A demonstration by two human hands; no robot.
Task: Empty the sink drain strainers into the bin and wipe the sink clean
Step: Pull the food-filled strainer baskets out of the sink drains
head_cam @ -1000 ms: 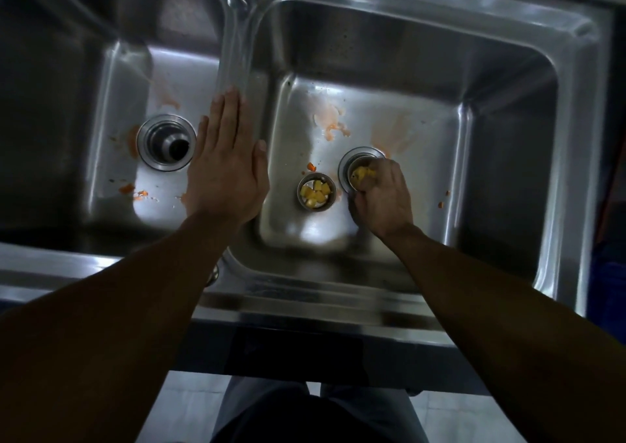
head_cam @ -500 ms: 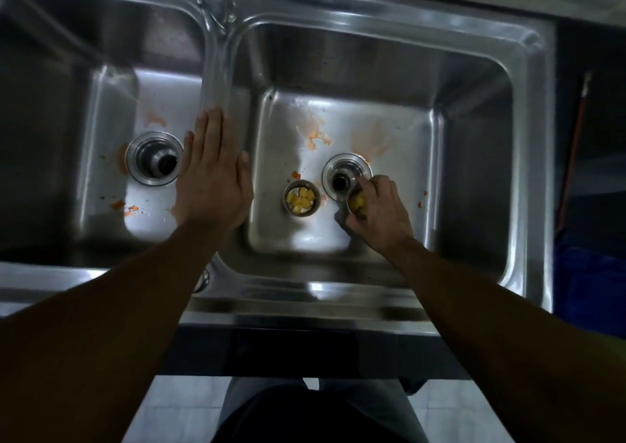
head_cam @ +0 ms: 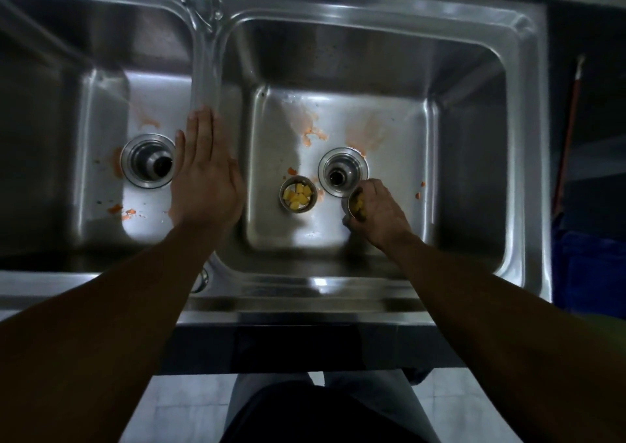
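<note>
My right hand (head_cam: 376,210) has its fingers curled round a strainer (head_cam: 355,203) full of yellow scraps, holding it just at the near-right edge of the right drain (head_cam: 342,171). I cannot tell whether it is lifted clear of the basin floor. 1 second ago that strainer sat at the drain mouth. Now it is out, and the drain shows as an open dark hole.

The other strainer (head_cam: 298,194), also full of yellow pieces, stands loose on the basin floor just left of that drain, as before. The left drain (head_cam: 147,164) is open too.

My left hand (head_cam: 203,175) stays flat, fingers straight, on the divider (head_cam: 206,76) between the 2 basins, gripping nothing.

I judge both strainers freed and neither emptied. A blue container (head_cam: 589,266) at the right edge may be the bin. Orange smears (head_cam: 313,136) await wiping.
</note>
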